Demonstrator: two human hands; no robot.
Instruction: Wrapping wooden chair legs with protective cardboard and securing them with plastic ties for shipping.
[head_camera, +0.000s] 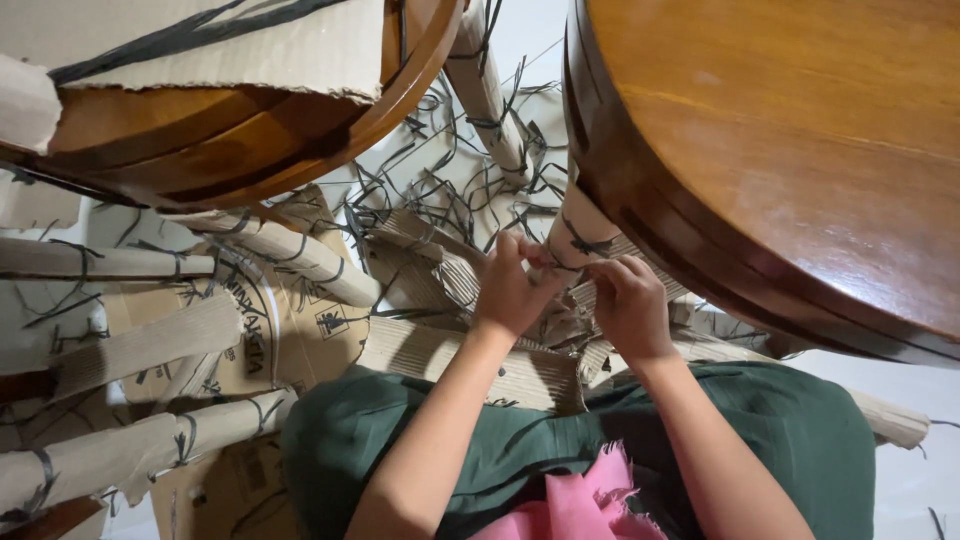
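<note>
Both the left hand (512, 290) and right hand (628, 305) pinch with their fingers the black plastic strap (580, 245) on the cardboard-wrapped furniture leg (585, 235) beneath the round brown wooden tabletop (800, 130), where a hard tug could likely tear the wrapping

Your hands (570, 290) work in a narrow gap: round tabletop (800, 150) overhangs right, chair seat (250, 130) left, wrapped legs (290, 250) and cardboard scraps (440, 350) crowd below.

Bare forearms, green garment, perhaps pink cloth
</note>
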